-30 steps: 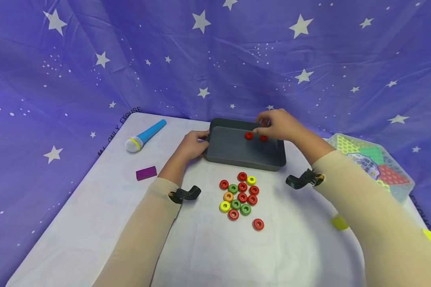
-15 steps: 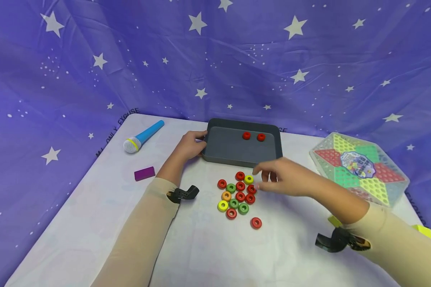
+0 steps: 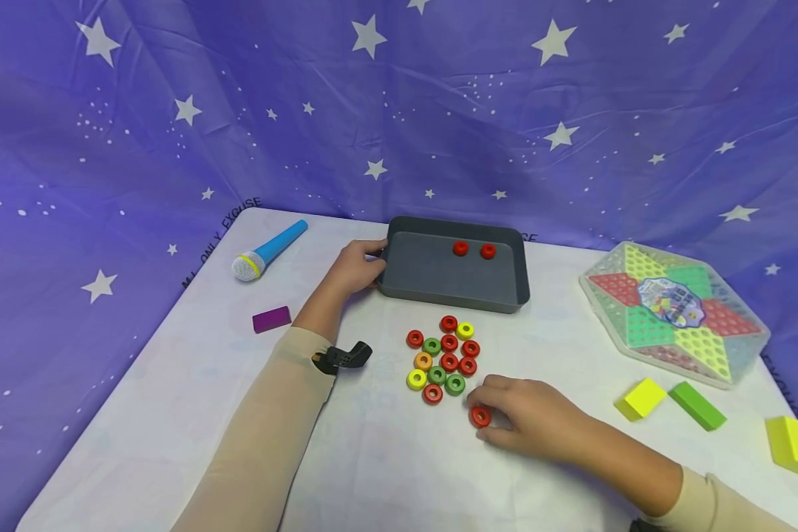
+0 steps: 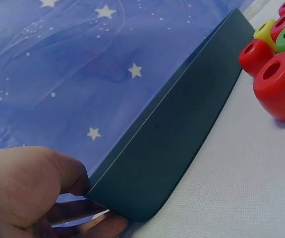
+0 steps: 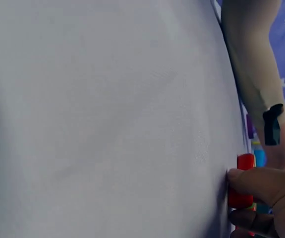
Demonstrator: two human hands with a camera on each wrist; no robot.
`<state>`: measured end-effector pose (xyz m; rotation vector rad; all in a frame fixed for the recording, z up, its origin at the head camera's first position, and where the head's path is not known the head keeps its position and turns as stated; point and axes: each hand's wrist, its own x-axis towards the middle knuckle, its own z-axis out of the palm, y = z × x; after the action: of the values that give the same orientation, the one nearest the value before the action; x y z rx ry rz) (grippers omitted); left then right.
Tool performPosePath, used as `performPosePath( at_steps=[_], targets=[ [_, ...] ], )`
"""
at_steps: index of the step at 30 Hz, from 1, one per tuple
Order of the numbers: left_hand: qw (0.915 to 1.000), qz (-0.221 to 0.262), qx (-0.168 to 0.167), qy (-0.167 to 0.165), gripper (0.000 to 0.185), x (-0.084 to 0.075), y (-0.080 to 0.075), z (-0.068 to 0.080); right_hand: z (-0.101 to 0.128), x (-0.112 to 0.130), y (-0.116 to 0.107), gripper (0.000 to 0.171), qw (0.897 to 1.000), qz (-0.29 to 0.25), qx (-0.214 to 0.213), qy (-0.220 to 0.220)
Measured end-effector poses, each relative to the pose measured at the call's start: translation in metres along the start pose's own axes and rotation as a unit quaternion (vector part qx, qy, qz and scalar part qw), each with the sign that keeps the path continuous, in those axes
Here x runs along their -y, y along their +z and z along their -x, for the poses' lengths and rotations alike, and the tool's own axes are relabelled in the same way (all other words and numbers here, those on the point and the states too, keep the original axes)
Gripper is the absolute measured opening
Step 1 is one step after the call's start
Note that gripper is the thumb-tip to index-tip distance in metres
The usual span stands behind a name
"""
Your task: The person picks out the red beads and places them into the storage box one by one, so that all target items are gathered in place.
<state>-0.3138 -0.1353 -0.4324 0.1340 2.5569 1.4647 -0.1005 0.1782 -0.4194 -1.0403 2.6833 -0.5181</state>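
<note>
The right hand [image 3: 528,421] has come down from the ring pile [image 3: 442,358] to the lone red ring [image 3: 480,416] near the front of the table [image 3: 173,414]. Its fingers [image 5: 254,181] curl round that ring and pinch it where it sits on the cloth. The left hand [image 3: 355,267] still grips the left end of the tray [image 3: 432,284], thumb on the rim. Two red rings [image 3: 473,250] lie inside the tray

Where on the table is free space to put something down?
Bare cloth lies left of the left hand, between the purple block and the near table edge. The grey tray is mostly bare. It is crowded around the ring cluster and the right hand.
</note>
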Motion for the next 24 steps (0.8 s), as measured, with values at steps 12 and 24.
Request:
performPosePath(
  at_steps=[12, 24],
  targets=[
    [1.0, 0.004, 0.001, 0.001, 0.059, 0.001, -0.003, 0.001, -0.019, -0.031, -0.069, 0.036, 0.998, -0.035, 0.006, -0.05],
    [1.0, -0.006, 0.002, -0.001, 0.057, -0.001, -0.002, 0.001, -0.103, -0.063, -0.157, 0.032, 0.999, -0.005, 0.016, -0.034]
  ],
)
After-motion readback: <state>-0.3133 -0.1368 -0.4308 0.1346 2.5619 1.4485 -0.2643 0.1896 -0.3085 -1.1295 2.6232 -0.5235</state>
